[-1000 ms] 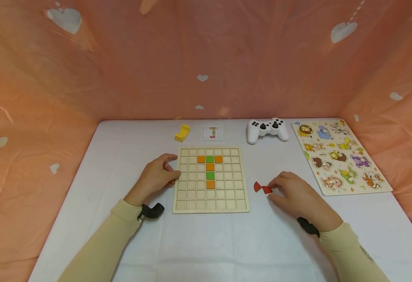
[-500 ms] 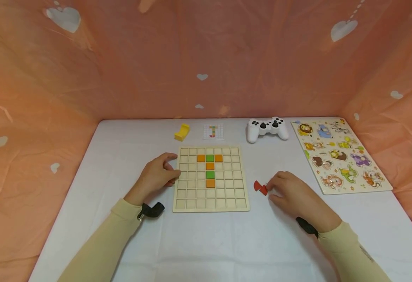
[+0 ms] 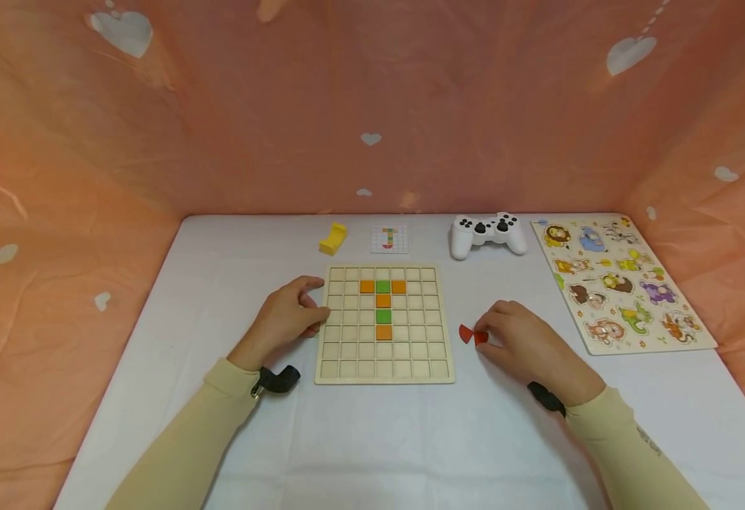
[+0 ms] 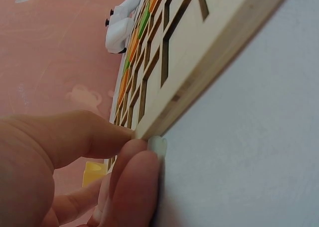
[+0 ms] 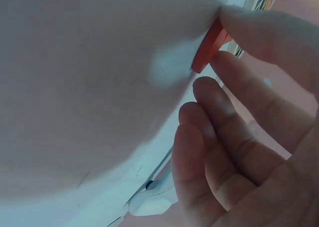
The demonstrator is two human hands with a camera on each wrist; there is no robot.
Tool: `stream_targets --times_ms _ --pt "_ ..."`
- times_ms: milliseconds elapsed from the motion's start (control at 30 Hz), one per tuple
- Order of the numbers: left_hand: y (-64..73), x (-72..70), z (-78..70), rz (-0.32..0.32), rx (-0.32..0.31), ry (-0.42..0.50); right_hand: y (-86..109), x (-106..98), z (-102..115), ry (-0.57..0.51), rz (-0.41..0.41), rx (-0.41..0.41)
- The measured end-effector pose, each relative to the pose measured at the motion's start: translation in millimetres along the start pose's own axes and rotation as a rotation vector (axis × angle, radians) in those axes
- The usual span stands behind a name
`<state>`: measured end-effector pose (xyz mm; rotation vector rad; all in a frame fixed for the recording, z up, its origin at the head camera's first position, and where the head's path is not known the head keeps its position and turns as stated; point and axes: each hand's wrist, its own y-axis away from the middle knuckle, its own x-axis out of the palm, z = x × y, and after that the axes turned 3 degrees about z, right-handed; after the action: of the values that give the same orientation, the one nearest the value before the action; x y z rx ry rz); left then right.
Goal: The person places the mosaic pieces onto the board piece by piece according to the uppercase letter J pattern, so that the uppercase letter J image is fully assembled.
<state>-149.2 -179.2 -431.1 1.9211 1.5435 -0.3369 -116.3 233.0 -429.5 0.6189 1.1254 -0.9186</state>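
A pale wooden grid board (image 3: pixel 418 350) lies in the middle of the table, with several orange and green square tiles (image 3: pixel 383 316) forming a T in its cells. My left hand (image 3: pixel 281 319) is at its left side; in the left wrist view, thumb and fingertips pinch the board's edge (image 4: pixel 174 95). Right of the board, my right hand (image 3: pixel 525 347) pinches a red quarter-circle tile (image 5: pixel 207 47) between thumb and index finger, low over the white tabletop. Its other fingers are loosely curled. A second red quarter-circle tile (image 3: pixel 465 333) lies just to the left, close to the held one.
Behind the board are a yellow bracket-shaped block (image 3: pixel 333 239), a small pattern card (image 3: pixel 389 239) printed with a J shape, and a white game controller (image 3: pixel 488 235). An animal puzzle board (image 3: pixel 624 283) lies at the right. Orange cloth (image 3: pixel 372 92) hangs around the table.
My right hand has moved slightly left with its fingers closing on the right red tile, which turned under them. The left hand stays at the board's edge. The head view has shifted slightly.
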Motion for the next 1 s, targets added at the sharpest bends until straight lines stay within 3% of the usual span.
stream_targets --times_ms 433,800,1000 --pt "1.2 -0.5 -0.8 -0.005 -0.002 -0.005 -7.2 -3.0 3.2 0.0 -0.021 -0.034" --pt "-1.8 1.6 -3.9 -0.005 0.022 -0.003 -48.4 3.2 54.4 -0.058 0.012 -0.104" --pt "-2.7 4.9 -7.0 0.006 0.024 -0.01 -59.8 11.0 82.7 -0.095 0.04 -0.145"
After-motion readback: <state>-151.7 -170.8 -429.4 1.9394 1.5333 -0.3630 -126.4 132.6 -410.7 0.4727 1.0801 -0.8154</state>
